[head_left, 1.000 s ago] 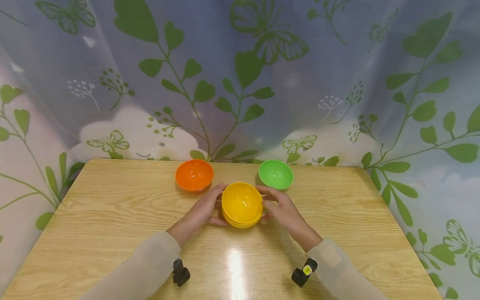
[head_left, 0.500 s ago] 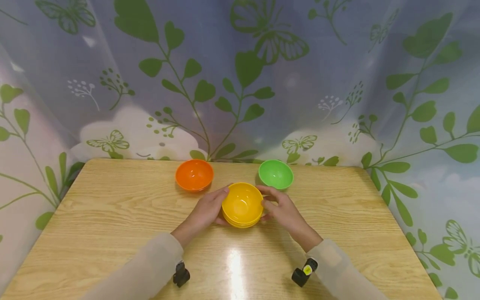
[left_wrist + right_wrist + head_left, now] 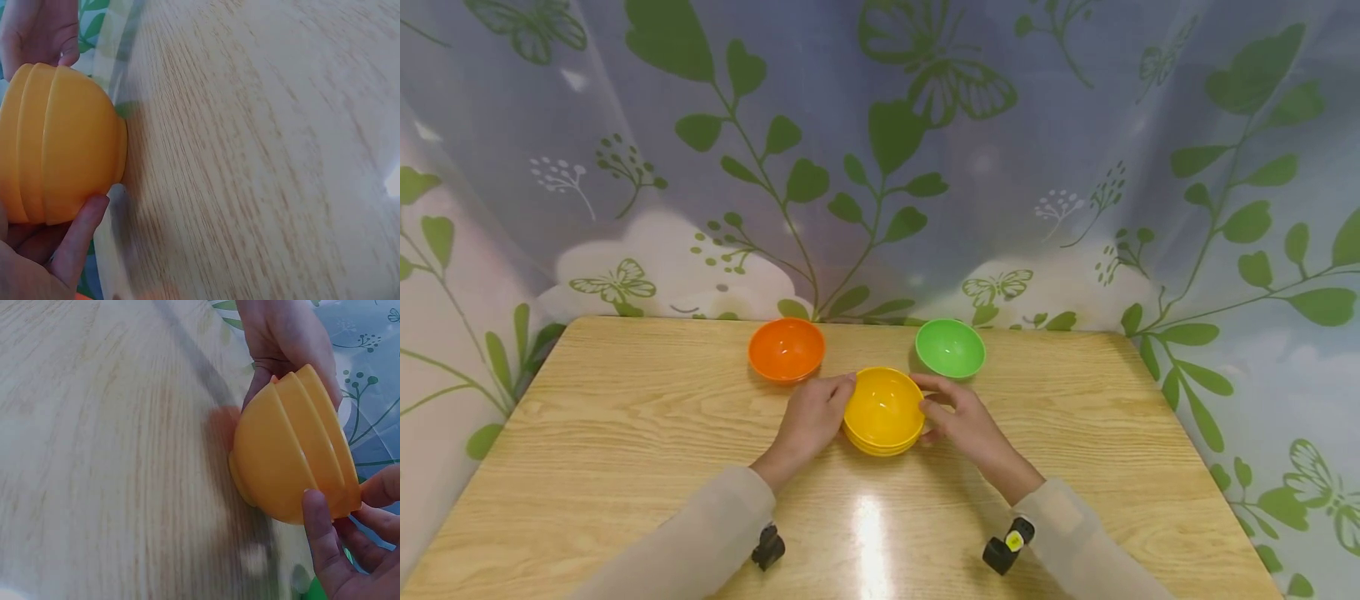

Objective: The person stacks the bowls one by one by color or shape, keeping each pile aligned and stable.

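Note:
A stack of yellow bowls (image 3: 883, 408), nested one in another, is held between both hands at the middle of the table. My left hand (image 3: 811, 421) grips its left side, thumb on the rim. On the opposite side, my right hand (image 3: 962, 421) holds the stack with its thumb and fingers around the rim. Three rims show on the stacked bowls (image 3: 75, 144) in the left wrist view, with the base right at the tabletop. One finger (image 3: 319, 519) of the right hand lies against the outer wall in the right wrist view.
Behind the stack, an orange bowl (image 3: 787, 351) stands at the back left and a green bowl (image 3: 951, 348) at the back right. The wooden table (image 3: 625, 433) ends against a leaf-printed curtain (image 3: 880, 167).
My left hand has closed in on the stack, its thumb now over the rim and its fingers further underneath. The stack and my right hand have hardly moved.

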Demonstrator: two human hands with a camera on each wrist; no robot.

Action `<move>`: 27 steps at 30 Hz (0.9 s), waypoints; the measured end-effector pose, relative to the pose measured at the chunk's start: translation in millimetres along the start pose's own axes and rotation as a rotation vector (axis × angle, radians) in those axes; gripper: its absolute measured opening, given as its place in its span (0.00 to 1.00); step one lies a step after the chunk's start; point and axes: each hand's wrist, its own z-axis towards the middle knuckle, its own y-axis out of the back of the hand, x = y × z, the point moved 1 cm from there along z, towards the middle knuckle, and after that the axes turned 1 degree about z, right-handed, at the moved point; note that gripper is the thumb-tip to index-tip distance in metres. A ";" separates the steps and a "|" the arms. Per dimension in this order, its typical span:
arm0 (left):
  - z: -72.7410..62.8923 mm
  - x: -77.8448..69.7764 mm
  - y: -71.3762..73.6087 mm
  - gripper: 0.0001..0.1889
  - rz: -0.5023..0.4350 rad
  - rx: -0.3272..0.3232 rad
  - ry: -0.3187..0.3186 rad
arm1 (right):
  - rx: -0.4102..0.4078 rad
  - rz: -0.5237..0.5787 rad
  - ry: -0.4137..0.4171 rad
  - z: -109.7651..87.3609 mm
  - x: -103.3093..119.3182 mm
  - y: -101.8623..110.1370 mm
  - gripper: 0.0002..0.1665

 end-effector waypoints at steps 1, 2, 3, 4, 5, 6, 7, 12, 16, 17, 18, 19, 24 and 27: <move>0.2 -0.2 0.0 0.27 0.009 -0.005 -0.007 | 0.001 -0.001 -0.001 -0.1 -0.3 -0.3 0.30; 0.4 -0.5 0.1 0.27 0.016 -0.007 -0.015 | 0.000 -0.002 -0.004 -0.2 -0.4 -0.5 0.30; 0.5 -0.7 0.2 0.27 0.022 -0.010 -0.019 | 0.000 -0.003 -0.005 -0.4 -0.5 -0.7 0.29; 0.3 -0.9 0.3 0.27 0.025 -0.011 -0.021 | -0.002 -0.002 -0.006 -0.7 -0.4 -0.9 0.29; 0.1 -1.0 0.4 0.27 0.028 -0.012 -0.023 | -0.003 -0.001 -0.007 -0.7 -0.4 -0.9 0.29; -0.3 -1.2 0.4 0.27 0.029 -0.012 -0.021 | -0.004 -0.001 -0.005 -0.9 -0.1 -1.0 0.29; -0.7 -1.1 0.4 0.27 0.031 -0.011 -0.018 | -0.005 -0.001 -0.005 -0.8 0.0 -1.1 0.29; -3.0 -2.7 0.1 0.27 0.028 0.005 0.002 | -0.005 -0.002 -0.005 -1.4 0.7 -1.4 0.30; -3.7 -1.3 -0.1 0.26 -0.003 0.019 0.026 | -0.009 0.011 -0.006 -0.7 0.1 -0.6 0.29; -3.7 -0.3 -0.2 0.25 -0.015 0.022 0.035 | -0.010 0.019 -0.006 -0.3 -0.4 0.0 0.29; -3.8 1.1 -0.3 0.24 -0.034 0.025 0.048 | -0.013 0.030 -0.009 0.3 -1.4 1.0 0.28; -4.0 2.5 -0.4 0.23 -0.048 0.026 0.057 | -0.016 0.044 -0.014 1.1 -2.6 2.3 0.28; -6.4 10.1 -1.3 0.22 -0.178 0.091 0.125 | -0.040 0.104 -0.039 4.7 -8.9 9.5 0.26; -7.1 11.9 -1.6 0.24 -0.239 0.134 0.151 | -0.053 0.106 -0.036 5.4 -10.4 14.5 0.26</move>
